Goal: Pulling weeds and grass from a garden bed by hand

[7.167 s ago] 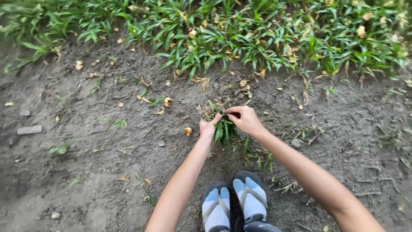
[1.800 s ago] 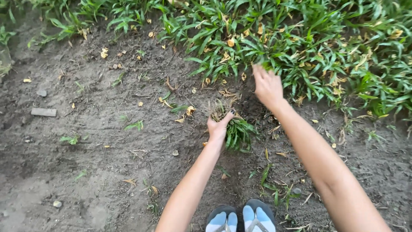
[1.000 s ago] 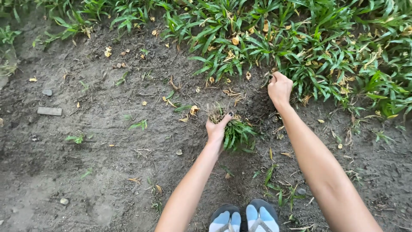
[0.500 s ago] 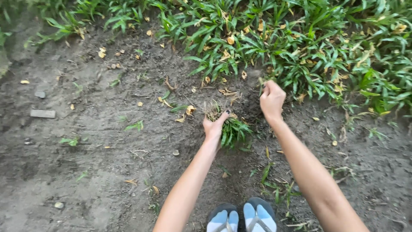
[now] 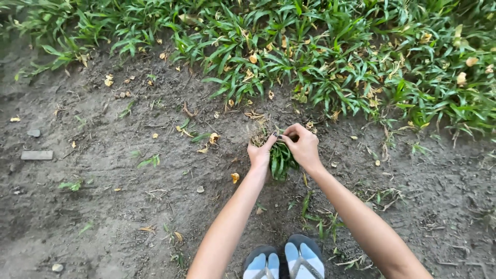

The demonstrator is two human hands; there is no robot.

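Note:
My left hand grips a bunch of pulled grass, green blades hanging down and pale roots sticking up above the fist. My right hand is pressed against the same bunch from the right, fingers curled onto its top beside the left thumb. Both hands hover low over dark bare soil, just in front of a thick bed of green grass.
My feet in blue-and-white sandals stand at the bottom edge. A flat grey stone and small pebbles lie at the left. Yellow dry leaves and small grass sprouts are scattered over the soil.
My right hand reached out to the grass bed, closed into a fist there, then came back to the bunch in my left hand. The left hand stayed in place.

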